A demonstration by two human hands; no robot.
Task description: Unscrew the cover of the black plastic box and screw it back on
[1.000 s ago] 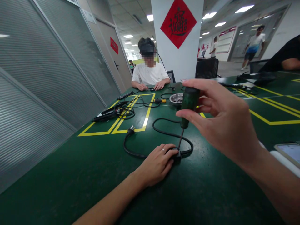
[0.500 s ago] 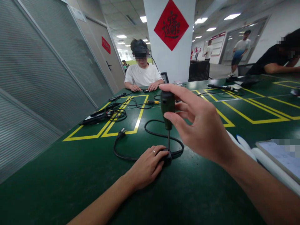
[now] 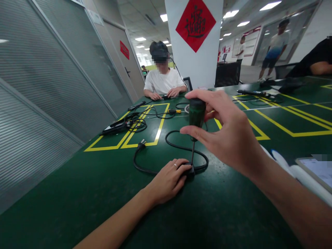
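In the head view my right hand (image 3: 228,128) holds a screwdriver (image 3: 196,114) with a dark green handle, index finger over its top and thumb at the near side. The shaft stands nearly upright, its tip on a small black block (image 3: 192,170). My left hand (image 3: 169,180), a ring on one finger, presses this block against the table; the fingers hide most of it. A black power cord (image 3: 204,154) curves behind the block. Its two-pin plug (image 3: 141,144) lies to the left of my hands.
On the green table (image 3: 85,193), bundled black cables (image 3: 129,124) lie at the left, and a yellow-and-black tool (image 3: 174,111) is farther back. A phone (image 3: 317,173) and white objects (image 3: 287,166) lie at right. Opposite sits a person in a white shirt (image 3: 164,81).
The whole view has shifted, so the table and hands appear farther right. My right hand's fingers have changed position on the screwdriver handle; my left hand stays on the block.
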